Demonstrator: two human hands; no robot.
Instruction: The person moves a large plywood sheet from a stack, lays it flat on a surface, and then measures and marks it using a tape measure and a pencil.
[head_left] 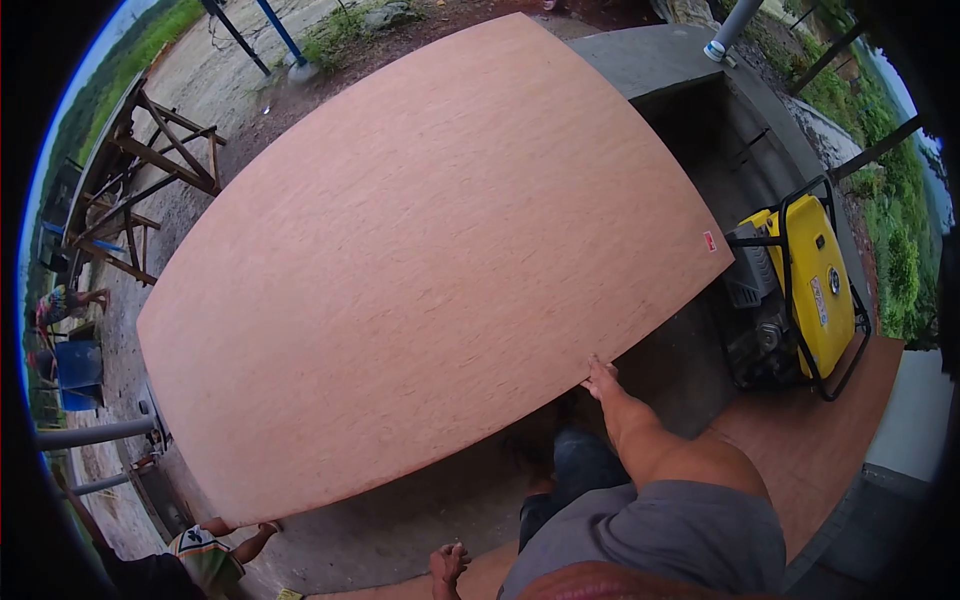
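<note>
Right hand [600, 380] grip closed on plywood sheet [430, 260] edge; left hand [448, 562] grip unclear; red sticker [709, 241] unreadable.

Matt reddish wood-veneer plywood sheet [430, 260], glossy yellow metal generator [815, 285], rough concrete floor [400, 520]

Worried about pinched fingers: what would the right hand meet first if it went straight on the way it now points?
The plywood sheet. The right hand rests at its near edge with fingers pointing onto the board, so nothing seems to lie between them.
</note>
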